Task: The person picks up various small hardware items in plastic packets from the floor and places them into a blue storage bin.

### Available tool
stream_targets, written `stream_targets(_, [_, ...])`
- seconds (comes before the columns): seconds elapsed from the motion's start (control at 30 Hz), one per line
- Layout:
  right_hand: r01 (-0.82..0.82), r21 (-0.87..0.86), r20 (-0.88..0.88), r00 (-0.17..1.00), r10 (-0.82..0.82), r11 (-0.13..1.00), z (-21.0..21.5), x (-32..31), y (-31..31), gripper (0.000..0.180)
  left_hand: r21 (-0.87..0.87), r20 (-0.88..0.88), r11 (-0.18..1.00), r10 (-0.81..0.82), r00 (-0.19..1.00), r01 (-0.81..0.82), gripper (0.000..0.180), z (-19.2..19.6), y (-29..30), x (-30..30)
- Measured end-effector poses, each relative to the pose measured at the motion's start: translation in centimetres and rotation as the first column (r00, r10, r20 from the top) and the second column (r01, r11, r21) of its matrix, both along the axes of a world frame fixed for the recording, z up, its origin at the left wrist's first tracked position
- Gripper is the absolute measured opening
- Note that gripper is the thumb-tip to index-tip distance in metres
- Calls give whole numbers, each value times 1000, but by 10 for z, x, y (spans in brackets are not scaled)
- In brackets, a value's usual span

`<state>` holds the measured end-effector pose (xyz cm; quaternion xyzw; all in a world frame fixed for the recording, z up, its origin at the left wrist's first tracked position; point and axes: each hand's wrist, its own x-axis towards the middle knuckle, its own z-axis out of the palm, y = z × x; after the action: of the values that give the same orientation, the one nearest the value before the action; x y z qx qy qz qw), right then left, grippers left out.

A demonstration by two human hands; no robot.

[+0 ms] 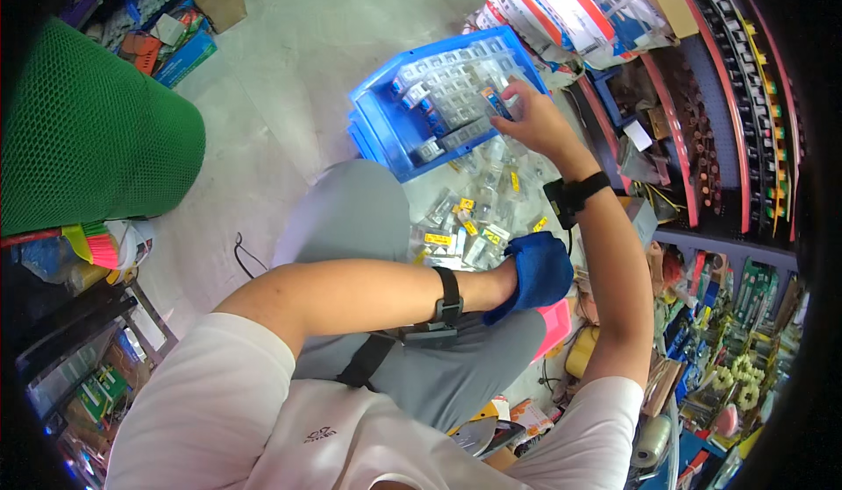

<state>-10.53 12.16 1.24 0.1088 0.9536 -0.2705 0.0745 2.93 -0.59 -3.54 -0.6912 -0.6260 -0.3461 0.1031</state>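
My right hand is over the right side of a blue plastic bin. Its thumb and fingers pinch a small clear package with a blue and orange label. Rows of small clear packs stand inside the bin, a few with blue and orange labels. Across my lap, my left hand holds a dark blue cloth, which covers most of its fingers. Between that cloth and the bin, a loose pile of clear packs with yellow labels lies on the floor.
A roll of green mesh stands at the left. Stacked white, red and blue packages sit at the far right. Shelves with hanging goods line the right side. A pink container is beside my leg.
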Motion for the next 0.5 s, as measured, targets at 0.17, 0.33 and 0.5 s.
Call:
stream_targets(0.17, [-1, 204, -262, 963, 56, 979, -34, -7, 8, 40, -337, 64, 920, -192, 979, 202, 10, 17, -1, -14])
stream_targets(0.33, [260, -116, -126, 954, -274, 959, 37, 31, 6, 30, 48, 366, 988, -155, 918, 147, 10, -24, 5, -6])
stream_targets(0.5, [533, -430, -183, 739, -648, 729, 93, 175, 4, 34, -129, 210, 979, -125, 970, 154, 11, 33, -7, -12])
